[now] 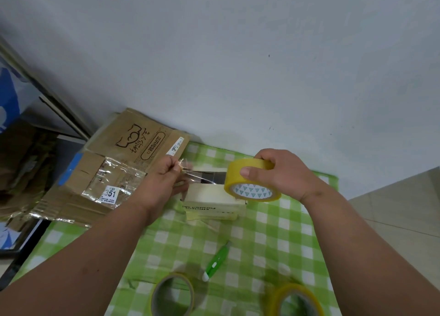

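Observation:
My right hand (278, 173) grips a yellow tape roll (250, 180) held above a small pale yellow box (212, 204). My left hand (164, 182) pinches the free end of the clear tape strip (204, 175), which stretches from the roll leftward over the top of the box. The box stands on a green and white checked cloth (262, 232) and has printed text on its near side.
Flattened cardboard boxes (123, 154) with clear tape and a label lie at the left against the wall. A green utility knife (216, 261) lies on the cloth. Two more tape rolls (173, 296) (297, 301) sit at the near edge. A white wall stands behind.

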The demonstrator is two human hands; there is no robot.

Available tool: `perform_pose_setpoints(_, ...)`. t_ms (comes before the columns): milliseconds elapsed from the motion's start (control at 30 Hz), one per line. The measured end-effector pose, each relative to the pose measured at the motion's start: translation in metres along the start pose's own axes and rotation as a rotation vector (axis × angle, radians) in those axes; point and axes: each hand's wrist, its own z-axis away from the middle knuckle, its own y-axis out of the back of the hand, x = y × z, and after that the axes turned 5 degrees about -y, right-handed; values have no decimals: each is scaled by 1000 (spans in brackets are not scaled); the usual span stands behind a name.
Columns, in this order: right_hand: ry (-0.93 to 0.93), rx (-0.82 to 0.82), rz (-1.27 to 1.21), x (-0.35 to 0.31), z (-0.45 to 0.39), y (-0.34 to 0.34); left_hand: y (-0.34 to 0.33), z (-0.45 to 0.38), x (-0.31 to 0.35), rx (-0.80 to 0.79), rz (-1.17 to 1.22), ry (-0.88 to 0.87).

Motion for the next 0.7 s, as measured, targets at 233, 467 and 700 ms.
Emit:
perform_pose_setpoints(233, 3, -39, -324, -7, 5, 8, -2, 5, -2, -27, -56, 1)
perform_pose_setpoints(467, 19, -127, 12, -22, -10, 19, -8, 6, -4, 15, -228, -18)
perform_pose_setpoints(700, 24, -152, 221, -30, -24, 4, -4, -2, -23, 54, 25, 83)
